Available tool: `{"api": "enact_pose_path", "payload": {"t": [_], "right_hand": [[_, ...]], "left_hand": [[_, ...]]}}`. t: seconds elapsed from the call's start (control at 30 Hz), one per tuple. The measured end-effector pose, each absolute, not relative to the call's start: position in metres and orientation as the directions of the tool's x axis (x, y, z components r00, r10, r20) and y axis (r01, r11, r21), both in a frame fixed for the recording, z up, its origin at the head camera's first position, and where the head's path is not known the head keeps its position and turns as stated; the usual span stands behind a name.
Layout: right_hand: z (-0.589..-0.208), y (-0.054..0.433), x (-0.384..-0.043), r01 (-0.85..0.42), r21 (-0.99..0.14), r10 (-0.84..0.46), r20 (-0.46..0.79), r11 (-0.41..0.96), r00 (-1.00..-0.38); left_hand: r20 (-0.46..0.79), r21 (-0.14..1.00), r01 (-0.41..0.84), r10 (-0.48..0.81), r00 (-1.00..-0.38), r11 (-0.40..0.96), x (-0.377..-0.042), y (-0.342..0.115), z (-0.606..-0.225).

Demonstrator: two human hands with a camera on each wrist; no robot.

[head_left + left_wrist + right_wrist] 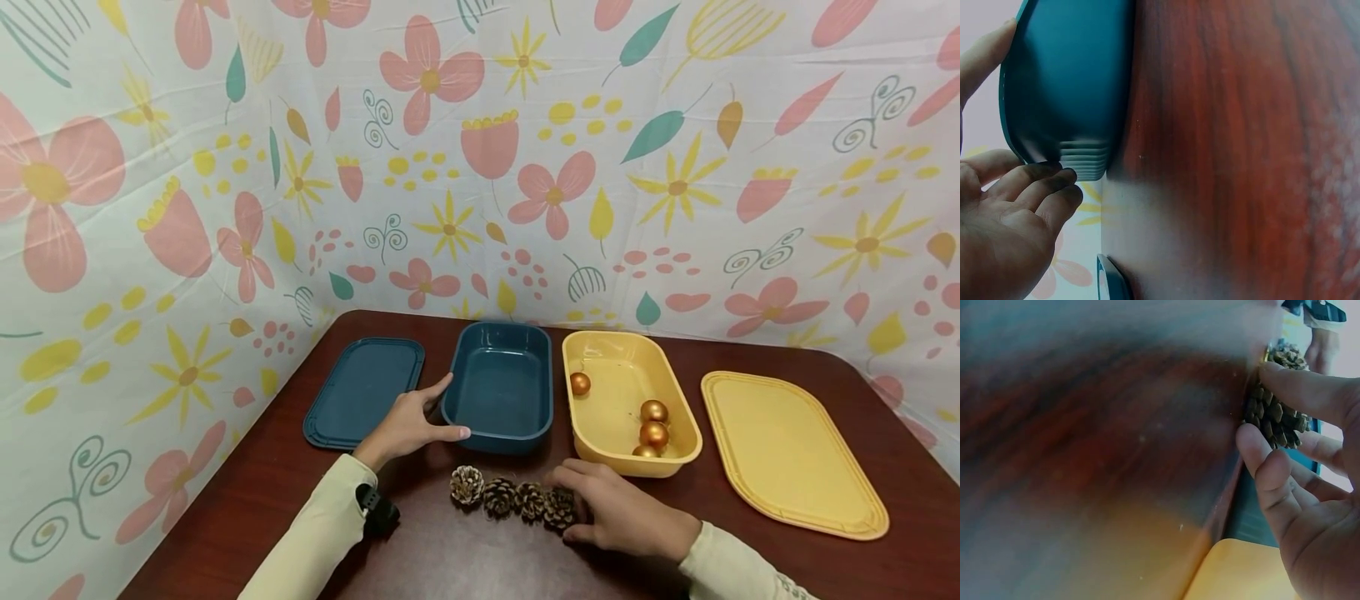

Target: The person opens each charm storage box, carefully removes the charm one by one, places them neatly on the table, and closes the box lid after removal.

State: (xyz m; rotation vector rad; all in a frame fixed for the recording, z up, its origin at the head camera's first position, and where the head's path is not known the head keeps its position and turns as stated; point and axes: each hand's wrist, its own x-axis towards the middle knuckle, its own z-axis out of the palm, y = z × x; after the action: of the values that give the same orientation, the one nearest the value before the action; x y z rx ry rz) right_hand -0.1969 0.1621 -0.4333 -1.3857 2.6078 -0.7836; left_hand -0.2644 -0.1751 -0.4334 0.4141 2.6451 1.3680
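My left hand (pixel 408 425) spans the near left corner of a dark blue rectangular tub (pixel 498 383). Its thumb and index finger are stretched apart against the tub's rim; in the left wrist view the other fingers (pixel 1054 187) lie by the ribbed end wall. Several brown pine cones (pixel 498 497) stand in a row in front of the tub, the leftmost one (pixel 467 485) pale-tipped. At the row's right end, my right hand (pixel 618 508) holds a pine cone (pixel 1275 415) between thumb and fingers, low at the tabletop.
A yellow tub (pixel 611 396) right of the blue one holds several shiny copper-coloured balls (pixel 654 433). Flat lids flank the tubs: a blue lid (pixel 367 387) on the left, a yellow lid (pixel 795 454) on the right. Flower-patterned cloth (pixel 555 108) hangs behind the dark wooden table (pixel 480 567).
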Motion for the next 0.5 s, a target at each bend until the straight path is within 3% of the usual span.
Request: {"api": "enact_pose_path", "payload": {"t": [0.23,0.5], "right_hand": [[-0.428,0.164,-0.198,-0.740,-0.485,-0.798,0.133,0.465,-0.588],[-0.422,0.165,-0.197,-0.782,-0.427,-0.799,0.194,0.454,-0.570]], "left_hand": [[-0.003,0.817,0.169,0.297,-0.955,0.551,-0.264,-0.175,-0.435],[0.004,0.822,0.175,0.302,-0.953,0.542,-0.264,-0.175,-0.435]]}}
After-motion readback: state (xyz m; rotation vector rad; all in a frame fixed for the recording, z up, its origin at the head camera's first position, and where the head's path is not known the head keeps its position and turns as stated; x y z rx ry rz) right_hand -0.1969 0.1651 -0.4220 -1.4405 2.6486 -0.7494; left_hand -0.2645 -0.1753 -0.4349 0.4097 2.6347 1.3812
